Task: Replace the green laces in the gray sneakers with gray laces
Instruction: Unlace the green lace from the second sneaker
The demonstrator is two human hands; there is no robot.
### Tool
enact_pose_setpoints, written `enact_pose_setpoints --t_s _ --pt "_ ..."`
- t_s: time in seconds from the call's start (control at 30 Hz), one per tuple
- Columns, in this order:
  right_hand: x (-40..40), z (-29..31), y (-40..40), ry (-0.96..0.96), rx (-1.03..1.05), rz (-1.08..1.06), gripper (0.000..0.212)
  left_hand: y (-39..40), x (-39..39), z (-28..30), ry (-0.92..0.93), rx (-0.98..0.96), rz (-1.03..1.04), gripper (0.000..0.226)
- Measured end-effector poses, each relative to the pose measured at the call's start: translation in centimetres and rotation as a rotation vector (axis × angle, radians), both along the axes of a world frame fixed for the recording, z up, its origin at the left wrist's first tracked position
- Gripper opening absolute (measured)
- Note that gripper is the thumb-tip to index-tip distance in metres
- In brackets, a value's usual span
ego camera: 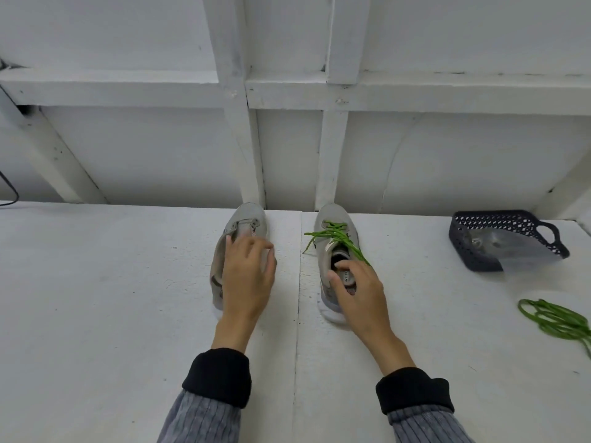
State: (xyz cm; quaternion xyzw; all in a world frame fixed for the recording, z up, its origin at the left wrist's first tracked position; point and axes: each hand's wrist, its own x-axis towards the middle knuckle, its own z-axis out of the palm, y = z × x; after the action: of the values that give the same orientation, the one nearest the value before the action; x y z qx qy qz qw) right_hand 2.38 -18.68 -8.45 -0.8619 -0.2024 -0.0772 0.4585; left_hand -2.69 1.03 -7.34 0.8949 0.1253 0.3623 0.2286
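Observation:
Two gray sneakers stand side by side on the white table, toes toward the wall. The left sneaker point(246, 223) has no lace in its eyelets. My left hand point(248, 279) lies over its opening with fingers spread, holding nothing. The right sneaker point(332, 251) still carries a loosened green lace point(335, 235) whose ends trail off both sides. My right hand point(358, 292) rests on that shoe's heel collar, thumb on the inner edge and fingers over the opening. A second green lace point(558, 319) lies bunched on the table at the far right.
A dark perforated plastic basket point(479, 254) stands at the back right with a clear plastic bag point(524, 247) spilling out of it. A white framed wall rises right behind the shoes. A seam point(297, 314) runs down the white table between the sneakers. A black cable point(9, 190) hangs at the far left.

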Motion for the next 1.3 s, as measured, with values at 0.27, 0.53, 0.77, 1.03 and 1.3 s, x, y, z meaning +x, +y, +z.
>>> enact_pose_setpoints --t_s 0.27,0.53,0.77,1.03,1.3 --pt "4.2 0.9 -0.8 0.067 0.170 -0.214 0.014 -5.0 5.6 0.0 0.185 -0.603 -0.346 0.007" --pt "7.8 0.5 -0.6 0.154 0.099 -0.094 0.014 -5.2 10.0 -0.9 0.258 -0.676 -0.414 0.026" --pt "8.6 0.7 -1.4 0.320 0.173 -0.050 0.010 -3.5 11.9 -1.2 0.368 -0.311 -0.523 0.021" --pt "8.8 0.4 -1.4 0.261 0.154 0.008 0.011 -2.2 12.6 0.5 0.273 -0.335 -0.472 0.016" --pt "9.1 0.6 -1.5 0.303 0.158 0.040 0.015 1.6 14.0 2.3 -0.279 -1.343 -0.009 0.015"
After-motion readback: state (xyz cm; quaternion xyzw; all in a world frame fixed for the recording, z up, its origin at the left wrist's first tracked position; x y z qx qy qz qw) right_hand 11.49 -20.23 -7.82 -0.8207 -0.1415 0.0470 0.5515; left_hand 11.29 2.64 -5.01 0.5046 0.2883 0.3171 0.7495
